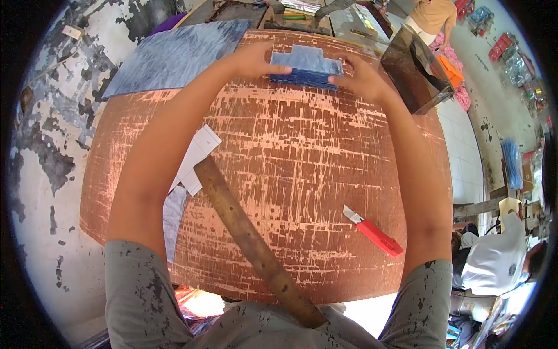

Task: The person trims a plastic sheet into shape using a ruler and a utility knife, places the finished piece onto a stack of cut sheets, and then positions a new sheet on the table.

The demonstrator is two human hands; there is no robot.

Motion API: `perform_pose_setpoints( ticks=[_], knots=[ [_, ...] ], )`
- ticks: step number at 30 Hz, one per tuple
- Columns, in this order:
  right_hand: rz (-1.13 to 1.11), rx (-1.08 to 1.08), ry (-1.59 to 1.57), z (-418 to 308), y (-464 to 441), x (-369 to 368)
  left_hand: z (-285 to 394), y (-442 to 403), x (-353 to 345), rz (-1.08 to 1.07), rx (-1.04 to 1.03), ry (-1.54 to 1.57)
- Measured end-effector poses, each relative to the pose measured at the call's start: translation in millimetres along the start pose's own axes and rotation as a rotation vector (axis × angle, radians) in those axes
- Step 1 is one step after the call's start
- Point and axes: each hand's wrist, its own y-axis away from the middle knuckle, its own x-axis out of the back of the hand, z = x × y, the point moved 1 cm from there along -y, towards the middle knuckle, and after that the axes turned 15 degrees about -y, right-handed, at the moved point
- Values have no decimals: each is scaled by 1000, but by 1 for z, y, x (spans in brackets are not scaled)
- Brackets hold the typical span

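Observation:
At the far side of the scored brown board [279,157] lies a neat stack of blue marbled cut-out pieces [305,64] with stepped edges. My left hand [254,60] holds its left side, thumb along the front edge. On the opposite side, my right hand [361,78] grips the stack's right end between thumb and fingers. A large blue marbled sheet [180,55] is spread beyond my left forearm. Closer to my body are a white cut-out template [197,154], partly under my left arm, and a long worn wooden strip [244,238].
A red utility knife [375,234], blade out, rests at the right of the board. A dark see-through box [414,70] stands at the far right corner. Beyond it is a person [435,20]. A bluish offcut [174,218] shows beside my left elbow. Peeling wall [52,174] borders the left.

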Motion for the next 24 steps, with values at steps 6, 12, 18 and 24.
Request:
perform_pose_setpoints(
  ticks=[6,12,18,24],
  knots=[
    [102,-610,-644,10,-6,-11,15,5,10,-247,353,712],
    [143,-685,-654,1,-11,-31,35,-2,11,-382,324,1002],
    [179,-636,-634,0,-7,-31,63,13,25,-280,365,980],
    [105,-662,-546,-8,-5,-14,45,3,15,-257,371,972]
  ],
)
